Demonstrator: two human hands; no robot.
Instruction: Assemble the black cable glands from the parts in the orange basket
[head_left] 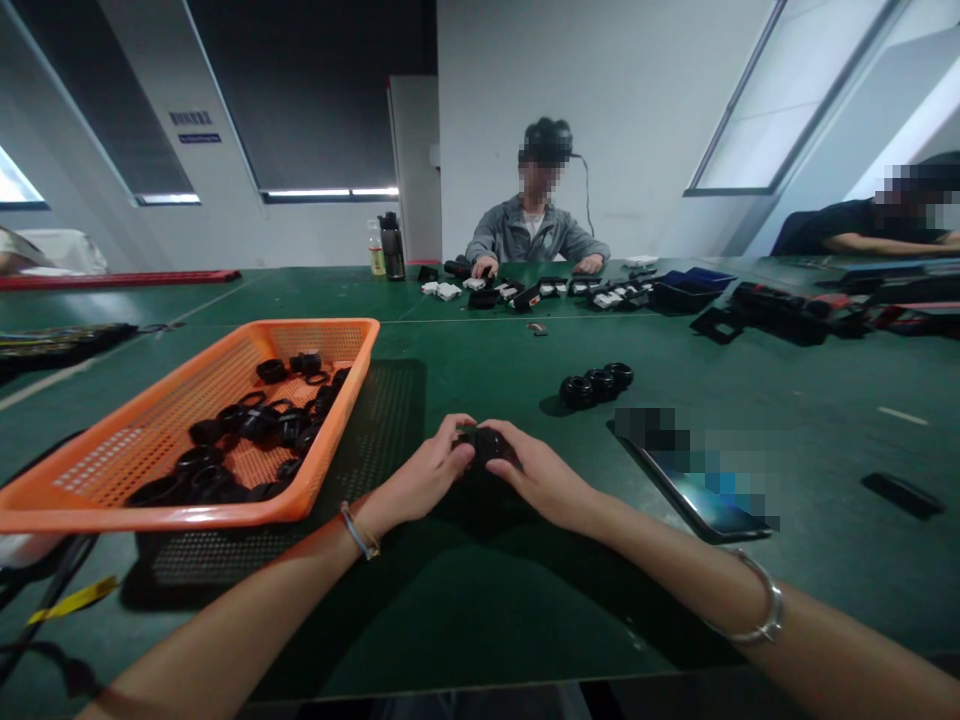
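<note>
1. The left hand (424, 475) and right hand (536, 475) meet at the near middle of the green table (465, 350) — the fingers of both are closed round one small black part (484, 442).
2. To their left sits an orange basket (150, 515) holding loose black rings (255, 425).
3. Farther right, three black pieces (598, 383) stand in a touching row; a phone (705, 490) lies nearer, on the right.
4. At the far side, another person (536, 240) sits among small parts.

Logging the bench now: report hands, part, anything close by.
Left hand and right hand both gripping one black round part. Three similar black parts in a row beyond, untouched. Orange basket of black rings to the left, phone to the right.
</note>
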